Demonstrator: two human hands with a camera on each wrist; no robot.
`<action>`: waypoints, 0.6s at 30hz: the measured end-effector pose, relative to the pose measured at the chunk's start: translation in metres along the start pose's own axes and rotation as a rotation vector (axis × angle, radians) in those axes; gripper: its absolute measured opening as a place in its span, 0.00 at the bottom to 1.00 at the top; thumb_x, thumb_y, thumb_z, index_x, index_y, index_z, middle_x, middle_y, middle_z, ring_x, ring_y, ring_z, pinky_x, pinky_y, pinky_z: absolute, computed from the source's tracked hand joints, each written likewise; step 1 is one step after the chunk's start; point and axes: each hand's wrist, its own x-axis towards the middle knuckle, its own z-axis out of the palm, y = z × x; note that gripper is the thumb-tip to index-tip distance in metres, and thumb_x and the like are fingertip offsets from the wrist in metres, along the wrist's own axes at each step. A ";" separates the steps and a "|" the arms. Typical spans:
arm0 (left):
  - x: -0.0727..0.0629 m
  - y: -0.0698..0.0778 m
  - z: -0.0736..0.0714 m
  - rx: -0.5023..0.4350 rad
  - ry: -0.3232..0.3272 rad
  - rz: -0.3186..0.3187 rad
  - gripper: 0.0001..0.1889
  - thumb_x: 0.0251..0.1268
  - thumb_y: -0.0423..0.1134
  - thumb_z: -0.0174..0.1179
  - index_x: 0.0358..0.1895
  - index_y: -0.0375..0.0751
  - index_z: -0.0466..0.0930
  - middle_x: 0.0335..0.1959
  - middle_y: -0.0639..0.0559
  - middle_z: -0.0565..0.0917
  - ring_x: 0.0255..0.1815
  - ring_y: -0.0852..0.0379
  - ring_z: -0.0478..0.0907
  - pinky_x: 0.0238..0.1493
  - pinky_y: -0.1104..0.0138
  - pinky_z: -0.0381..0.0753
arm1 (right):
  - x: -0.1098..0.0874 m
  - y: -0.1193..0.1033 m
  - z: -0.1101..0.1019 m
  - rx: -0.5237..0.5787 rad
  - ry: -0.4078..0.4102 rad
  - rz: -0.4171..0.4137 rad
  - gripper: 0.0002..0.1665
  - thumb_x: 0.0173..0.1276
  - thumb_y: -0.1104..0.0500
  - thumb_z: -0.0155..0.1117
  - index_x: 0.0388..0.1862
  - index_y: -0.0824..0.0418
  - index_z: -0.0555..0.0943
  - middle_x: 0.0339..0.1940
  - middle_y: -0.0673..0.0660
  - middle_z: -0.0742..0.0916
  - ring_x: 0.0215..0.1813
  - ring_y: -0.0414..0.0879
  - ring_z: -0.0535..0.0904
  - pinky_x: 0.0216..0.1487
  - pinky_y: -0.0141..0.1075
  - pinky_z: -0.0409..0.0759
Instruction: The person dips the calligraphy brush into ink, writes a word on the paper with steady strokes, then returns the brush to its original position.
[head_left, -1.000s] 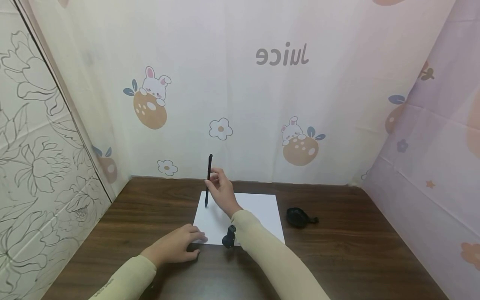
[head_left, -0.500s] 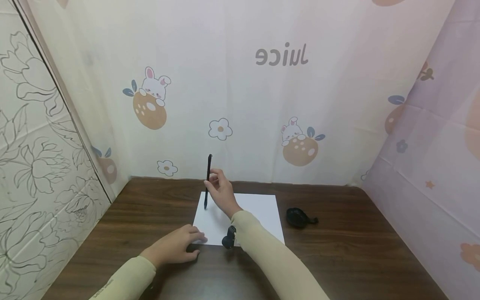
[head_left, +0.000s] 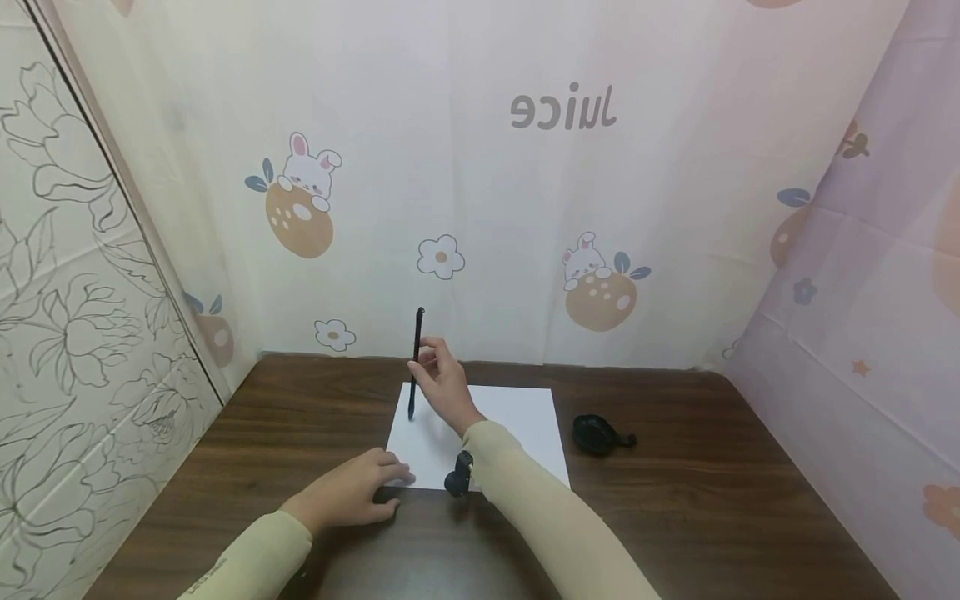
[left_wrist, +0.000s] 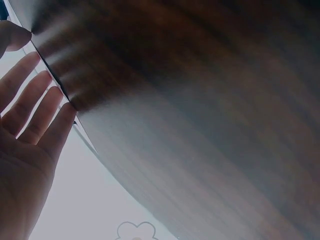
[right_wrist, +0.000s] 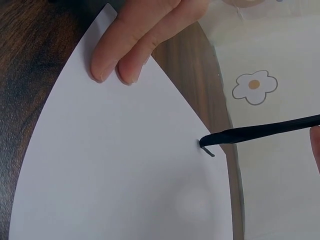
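My right hand (head_left: 442, 383) pinches a slim black brush (head_left: 417, 350), held nearly upright with a small loop at its top end. The brush's dark tip is at the white paper (head_left: 510, 412), near its far left corner. In the right wrist view a short dark stroke (right_wrist: 207, 151) shows on the paper right beside the tip. My left hand (head_left: 352, 490) lies with its fingers extended over the paper's near left corner, the thumb apart on the table. Two of its fingers (right_wrist: 122, 50) rest on the paper in the right wrist view.
A small black dish (head_left: 596, 435) with a short handle stands on the brown wooden table (head_left: 675, 483), right of the paper. A printed curtain (head_left: 480, 192) hangs behind the table's far edge, with more hangings at both sides.
The brush tip has shifted slightly toward the near side of the paper, the right hand moving barely with it. The left hand stays in place.
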 end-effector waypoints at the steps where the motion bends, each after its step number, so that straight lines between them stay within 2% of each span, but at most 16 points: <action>1: 0.000 0.000 0.000 0.001 -0.002 -0.001 0.16 0.61 0.41 0.66 0.53 0.45 0.85 0.48 0.56 0.83 0.48 0.61 0.76 0.52 0.63 0.79 | 0.000 0.000 0.000 0.002 -0.001 -0.001 0.22 0.77 0.52 0.59 0.67 0.45 0.68 0.46 0.50 0.81 0.48 0.43 0.80 0.48 0.38 0.81; 10: 0.001 -0.001 0.001 -0.004 -0.002 -0.002 0.16 0.62 0.41 0.66 0.53 0.45 0.85 0.48 0.57 0.82 0.48 0.61 0.76 0.52 0.63 0.79 | -0.002 -0.001 0.000 0.001 -0.007 -0.001 0.24 0.77 0.53 0.58 0.68 0.52 0.67 0.46 0.50 0.81 0.48 0.43 0.80 0.48 0.38 0.81; 18: 0.000 -0.002 0.003 0.000 0.008 -0.002 0.16 0.61 0.41 0.66 0.52 0.45 0.85 0.48 0.57 0.83 0.48 0.61 0.76 0.52 0.63 0.79 | -0.003 -0.001 0.001 -0.004 -0.007 -0.017 0.23 0.77 0.54 0.59 0.67 0.46 0.67 0.46 0.52 0.81 0.48 0.43 0.79 0.48 0.37 0.81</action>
